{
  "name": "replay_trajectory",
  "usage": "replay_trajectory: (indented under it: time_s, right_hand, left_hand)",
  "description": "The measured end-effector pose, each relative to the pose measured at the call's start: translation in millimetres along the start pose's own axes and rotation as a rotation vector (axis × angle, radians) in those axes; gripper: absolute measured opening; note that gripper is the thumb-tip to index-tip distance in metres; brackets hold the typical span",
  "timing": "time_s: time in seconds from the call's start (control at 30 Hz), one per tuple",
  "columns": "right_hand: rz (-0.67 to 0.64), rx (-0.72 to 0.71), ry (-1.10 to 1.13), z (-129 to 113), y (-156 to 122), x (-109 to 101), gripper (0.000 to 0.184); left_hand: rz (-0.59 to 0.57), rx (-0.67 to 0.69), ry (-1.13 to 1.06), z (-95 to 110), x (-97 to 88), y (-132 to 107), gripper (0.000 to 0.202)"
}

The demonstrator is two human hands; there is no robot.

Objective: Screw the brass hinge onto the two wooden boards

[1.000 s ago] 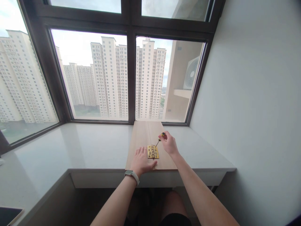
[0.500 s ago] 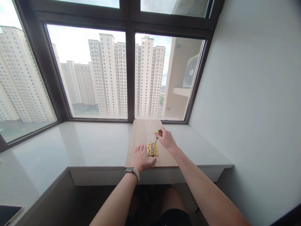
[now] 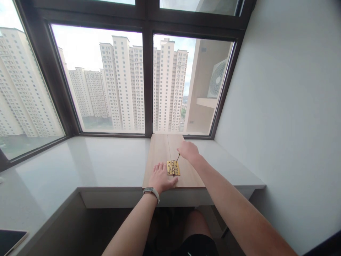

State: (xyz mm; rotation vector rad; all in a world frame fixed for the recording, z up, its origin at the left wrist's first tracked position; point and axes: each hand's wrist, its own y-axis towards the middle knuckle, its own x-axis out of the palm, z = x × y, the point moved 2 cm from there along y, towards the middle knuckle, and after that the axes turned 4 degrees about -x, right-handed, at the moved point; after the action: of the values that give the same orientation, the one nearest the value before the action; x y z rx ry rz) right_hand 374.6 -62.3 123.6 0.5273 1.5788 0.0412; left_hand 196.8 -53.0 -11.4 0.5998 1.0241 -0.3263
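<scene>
A gold-coloured hinge (image 3: 173,168) lies across the seam between two pale wooden boards (image 3: 159,149). My left hand (image 3: 161,177) rests flat on the boards, fingers spread, just left of the hinge, with the thumb stretched below it. Wrapped around the handle of a screwdriver (image 3: 178,158), my right hand (image 3: 188,150) is above and to the right of the hinge. The screwdriver's slanted shaft reaches down to the hinge's upper right part, while its handle is hidden in my fist. Whether a screw sits under the tip is too small to tell.
The boards lie on a white windowsill counter (image 3: 114,160) and reach from its front edge to the window frame (image 3: 148,89). A white wall (image 3: 282,92) rises on the right. A dark flat device (image 3: 10,241) lies at the lower left.
My right hand has rolled over the screwdriver, so the black and yellow handle that showed before is now covered. My left hand stays in place; the view has shifted slightly.
</scene>
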Motion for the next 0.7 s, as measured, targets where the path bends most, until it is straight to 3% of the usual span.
replay_trajectory:
  time_s: [0.3,0.47,0.57,0.7]
  right_hand:
    - [-0.074,-0.069,0.029,-3.5,10.9,4.0,0.018]
    - [-0.106,-0.173,0.064,0.5,10.9,0.1,0.005]
    - [-0.14,-0.227,0.082,3.5,11.2,-0.9,0.008]
    - [-0.151,-0.182,0.076,8.0,11.8,0.9,0.014]
  left_hand:
    - [-0.016,0.001,-0.032,-1.0,2.0,0.1,0.091]
    - [-0.007,0.008,-0.023,-2.7,3.5,0.8,0.092]
    - [-0.016,0.008,-0.026,-3.0,3.9,0.9,0.094]
    - [-0.015,0.006,-0.013,-2.7,3.6,0.7,0.094]
